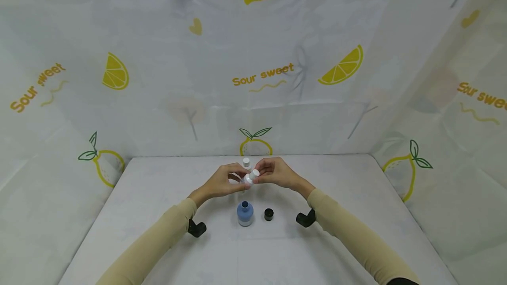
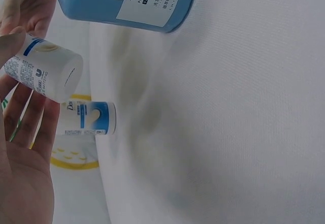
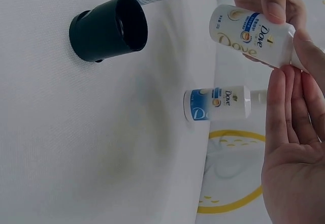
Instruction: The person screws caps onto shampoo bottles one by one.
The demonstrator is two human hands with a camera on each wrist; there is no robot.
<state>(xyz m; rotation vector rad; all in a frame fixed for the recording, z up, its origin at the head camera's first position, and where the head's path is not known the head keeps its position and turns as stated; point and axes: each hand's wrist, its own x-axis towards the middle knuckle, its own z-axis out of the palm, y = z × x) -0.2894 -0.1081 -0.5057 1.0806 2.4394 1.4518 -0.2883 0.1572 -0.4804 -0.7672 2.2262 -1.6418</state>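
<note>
Tilted above the table is a small white Dove bottle [image 3: 254, 36] with a white cap [image 1: 254, 173]. My left hand [image 1: 223, 182] grips its body, thumb on one side and fingers on the other. At the cap end, my right hand [image 1: 279, 174] pinches the bottle with thumb and fingertips, which partly hide the cap in the right wrist view. Behind the hands stands a second Dove bottle [image 3: 221, 103], white with a blue lower label. Nearer to me, a blue shampoo bottle [image 1: 245, 213] stands uncapped, its neck open.
Right of the blue bottle, a black cap [image 3: 109, 28] sits on the white-covered table [image 1: 158, 250]. White sheeting [image 1: 158, 118] with lemon prints rises at the back and both sides. Dark wrist mounts [image 1: 196, 228] hang below the sleeves.
</note>
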